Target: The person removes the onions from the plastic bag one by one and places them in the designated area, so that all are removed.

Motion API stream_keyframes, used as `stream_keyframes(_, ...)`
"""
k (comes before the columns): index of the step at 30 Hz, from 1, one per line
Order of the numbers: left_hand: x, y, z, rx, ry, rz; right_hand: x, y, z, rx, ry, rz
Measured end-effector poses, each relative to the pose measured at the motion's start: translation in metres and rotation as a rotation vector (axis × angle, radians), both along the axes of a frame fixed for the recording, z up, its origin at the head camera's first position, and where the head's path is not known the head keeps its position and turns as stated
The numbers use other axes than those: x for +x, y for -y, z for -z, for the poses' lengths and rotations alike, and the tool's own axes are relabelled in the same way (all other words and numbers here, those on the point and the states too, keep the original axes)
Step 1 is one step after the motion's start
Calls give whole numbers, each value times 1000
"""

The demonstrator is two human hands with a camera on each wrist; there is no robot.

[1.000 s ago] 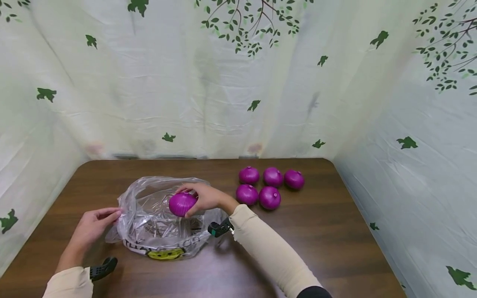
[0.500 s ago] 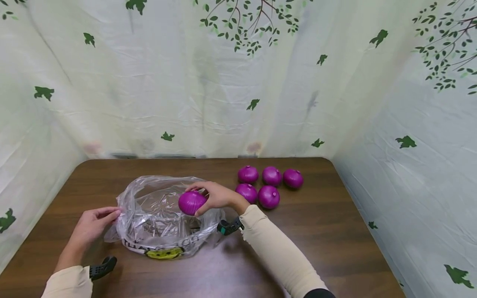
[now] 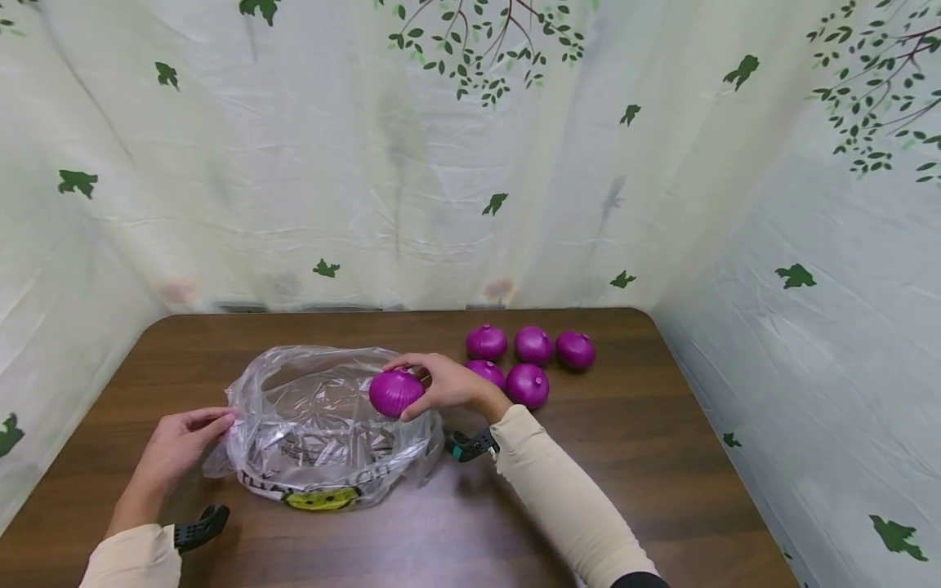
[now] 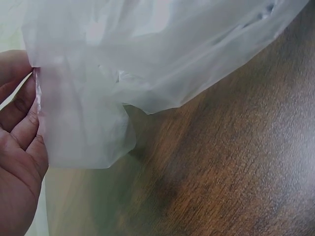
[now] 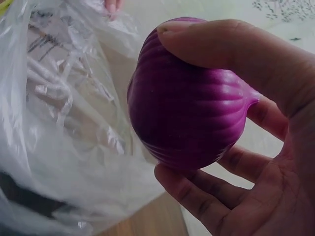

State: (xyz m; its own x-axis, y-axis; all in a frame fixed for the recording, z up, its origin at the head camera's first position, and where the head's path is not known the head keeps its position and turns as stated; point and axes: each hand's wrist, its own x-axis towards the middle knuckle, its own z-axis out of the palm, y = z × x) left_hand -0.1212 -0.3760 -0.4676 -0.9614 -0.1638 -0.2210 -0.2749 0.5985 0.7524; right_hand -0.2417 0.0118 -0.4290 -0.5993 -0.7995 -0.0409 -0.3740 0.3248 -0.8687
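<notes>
A clear plastic bag (image 3: pixel 323 425) with a yellow and black print on its front lies on the table, its mouth spread wide. My left hand (image 3: pixel 180 445) pinches the bag's left edge between thumb and fingers; in the left wrist view the film (image 4: pixel 83 118) hangs from those fingertips. My right hand (image 3: pixel 448 384) grips a purple onion (image 3: pixel 395 393) above the right side of the bag's opening. In the right wrist view the thumb lies across the onion (image 5: pixel 187 98) and the other fingers curl under it, with the bag just beyond.
Several more purple onions (image 3: pixel 532 346) sit in two rows on the brown wooden table (image 3: pixel 625 457), right of the bag and behind the right forearm. White curtains with leaf prints (image 3: pixel 441 163) hang behind the table and at both sides.
My right hand has carried the onion to the right and slightly up, from over the bag's middle toward its right rim. The left hand keeps its pinch on the bag's edge.
</notes>
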Motion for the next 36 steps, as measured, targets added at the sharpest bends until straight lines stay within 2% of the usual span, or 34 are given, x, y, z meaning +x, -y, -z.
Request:
stream_keyframes(4,0,1,-1,9,10,-5,-1,-7,2,-15,16,6)
stream_keyframes(11,1,1,-1,8,33,-4,0,-19,5,-2,-13,11)
stream_keyframes(18,-1,1,1,3,-1,4,1,-33,4,3,-31,14)
stream_keyframes(24,-2,1,2,-4,5,1,0,-47,2,14,-57,34)
stream_keyframes(36,-2,-2,0,-4,0,4,0,-71,-1,-7,-48,75)
